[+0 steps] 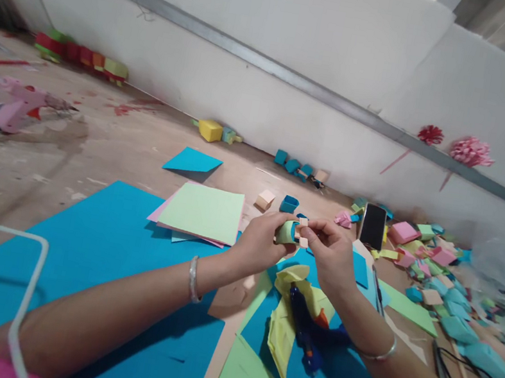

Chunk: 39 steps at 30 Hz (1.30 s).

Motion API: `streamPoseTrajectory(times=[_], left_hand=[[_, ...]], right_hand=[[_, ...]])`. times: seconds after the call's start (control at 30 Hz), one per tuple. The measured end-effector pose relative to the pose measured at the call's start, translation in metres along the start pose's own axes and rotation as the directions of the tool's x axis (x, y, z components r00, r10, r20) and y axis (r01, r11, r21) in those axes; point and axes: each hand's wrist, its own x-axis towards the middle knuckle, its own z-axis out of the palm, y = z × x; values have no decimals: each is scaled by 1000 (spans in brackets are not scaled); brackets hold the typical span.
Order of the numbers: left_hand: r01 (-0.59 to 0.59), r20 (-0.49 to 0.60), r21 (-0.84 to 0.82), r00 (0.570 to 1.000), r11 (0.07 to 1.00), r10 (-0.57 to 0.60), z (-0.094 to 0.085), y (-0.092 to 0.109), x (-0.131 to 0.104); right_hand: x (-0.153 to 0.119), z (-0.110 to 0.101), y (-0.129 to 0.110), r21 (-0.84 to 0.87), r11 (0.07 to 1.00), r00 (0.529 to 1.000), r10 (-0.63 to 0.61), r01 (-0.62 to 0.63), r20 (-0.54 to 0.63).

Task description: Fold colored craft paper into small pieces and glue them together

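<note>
My left hand is closed around a small folded paper piece, light green outside with blue showing inside. My right hand pinches its small cream paper tabs at the right side; the fingertips of both hands nearly meet. Just beyond the hands sit a cream paper box and a blue paper box. Under my right forearm lies a dark blue tool, its kind unclear, on crumpled yellow paper. Large blue sheets spread beneath both arms.
A stack of coloured paper lies left of my hands. At far left rests a pink glue gun. A phone and a heap of folded paper pieces are on the right. A white cable crosses my left arm.
</note>
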Motion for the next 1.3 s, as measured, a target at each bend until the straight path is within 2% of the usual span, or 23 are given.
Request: streamPoseTrajectory(times=[0.2, 0.37, 0.6, 0.83, 0.97, 1.3], left_hand=[[-21, -3, -6, 1000, 1000, 21, 0, -1, -1], [-74, 8, -2, 997, 997, 74, -1, -3, 0], [-98, 13, 37, 995, 994, 98, -2, -6, 0], [-265, 65, 69, 963, 962, 260, -1, -12, -1], [-308, 73, 78, 950, 948, 303, 0, -13, -2], [-276, 97, 58, 958, 959, 270, 1, -11, -3]], right_hand=[[-1, 1, 0, 18, 1000, 1000, 25, -25, 8], [0, -1, 2, 125, 988, 996, 88, -89, 10], [3, -11, -4, 203, 939, 949, 235, -278, 212], [7, -12, -13, 128, 914, 870, 312, -384, 381], [7, -11, -13, 122, 908, 863, 329, -401, 384], [7, -14, -5, 105, 919, 885, 329, -381, 329]])
